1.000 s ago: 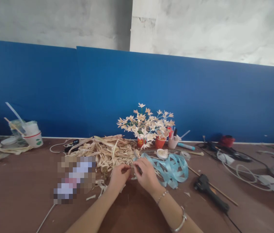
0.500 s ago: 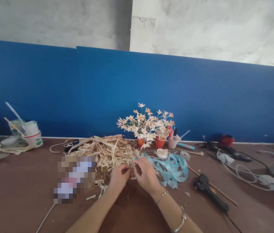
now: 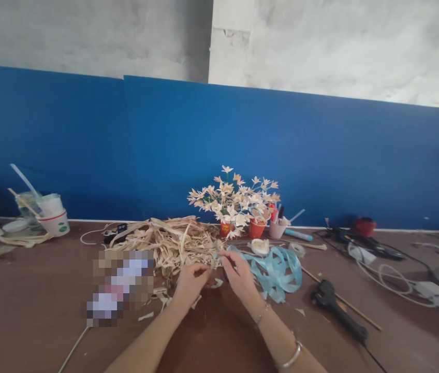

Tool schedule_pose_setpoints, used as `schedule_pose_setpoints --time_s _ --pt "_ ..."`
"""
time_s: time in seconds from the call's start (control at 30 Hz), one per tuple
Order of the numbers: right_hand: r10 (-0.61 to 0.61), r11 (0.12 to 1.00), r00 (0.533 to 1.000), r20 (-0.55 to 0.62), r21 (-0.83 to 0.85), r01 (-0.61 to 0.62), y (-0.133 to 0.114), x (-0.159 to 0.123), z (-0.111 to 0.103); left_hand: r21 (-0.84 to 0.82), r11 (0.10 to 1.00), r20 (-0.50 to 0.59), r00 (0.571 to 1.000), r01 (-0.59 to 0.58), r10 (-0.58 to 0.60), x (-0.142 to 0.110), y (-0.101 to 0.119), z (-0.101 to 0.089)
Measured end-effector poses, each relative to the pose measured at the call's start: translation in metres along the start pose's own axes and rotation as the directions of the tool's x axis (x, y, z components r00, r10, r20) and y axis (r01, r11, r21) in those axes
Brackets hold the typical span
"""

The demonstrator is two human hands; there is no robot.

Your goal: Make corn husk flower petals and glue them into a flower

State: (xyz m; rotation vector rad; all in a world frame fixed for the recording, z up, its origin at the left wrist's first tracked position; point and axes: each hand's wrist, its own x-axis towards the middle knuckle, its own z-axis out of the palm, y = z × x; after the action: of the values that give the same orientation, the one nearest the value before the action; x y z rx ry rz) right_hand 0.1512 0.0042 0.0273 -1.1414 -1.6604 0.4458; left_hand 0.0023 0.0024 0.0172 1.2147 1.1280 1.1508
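Note:
Close together over the table's middle, both my hands are in front of a heap of dried husk strips. My left hand is closed, with thumb and fingertips pinched together; what they grip is too small to make out. My right hand is a little higher and to the right, its thumb and index finger drawn near each other at the heap's edge. Anything between them cannot be made out. A small pale scrap shows between the hands. Light blue ribbon lies loosely looped right beside my right hand.
Pale handmade flowers stand in red cups against the blue partition. A black glue gun and a thin stick lie on the right. A white tub stands far left; a blurred-out object lies left of my hands.
My right hand has moved slightly away from my left hand, so a gap has opened between them. My left hand has hardly moved.

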Motion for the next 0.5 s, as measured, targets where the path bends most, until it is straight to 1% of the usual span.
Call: schedule_pose_setpoints --time_s 0.07,0.23,0.37,0.5 --pt "0.055 0.996 0.998 0.043 0.063 -0.058 0.0032 0.0014 0.0 -0.02 1.0 0.022 1.0 0.004 -0.004 -0.0001 -0.0006 0.0001" --pt "0.131 0.974 0.984 0.124 0.168 -0.151 0.0022 0.0024 0.0007 -0.051 0.999 0.069 0.997 0.019 -0.015 -0.0015 0.0 0.0005" --pt "0.168 0.961 0.976 0.142 0.197 -0.194 -0.0027 0.0025 -0.0002 -0.063 0.997 0.106 0.994 0.038 -0.031 -0.0018 0.0006 0.0003" --pt "0.18 0.954 0.975 0.133 0.216 -0.206 -0.0025 0.0026 -0.0003 -0.09 0.994 0.089 0.995 0.062 -0.053 -0.0006 -0.002 -0.0002"
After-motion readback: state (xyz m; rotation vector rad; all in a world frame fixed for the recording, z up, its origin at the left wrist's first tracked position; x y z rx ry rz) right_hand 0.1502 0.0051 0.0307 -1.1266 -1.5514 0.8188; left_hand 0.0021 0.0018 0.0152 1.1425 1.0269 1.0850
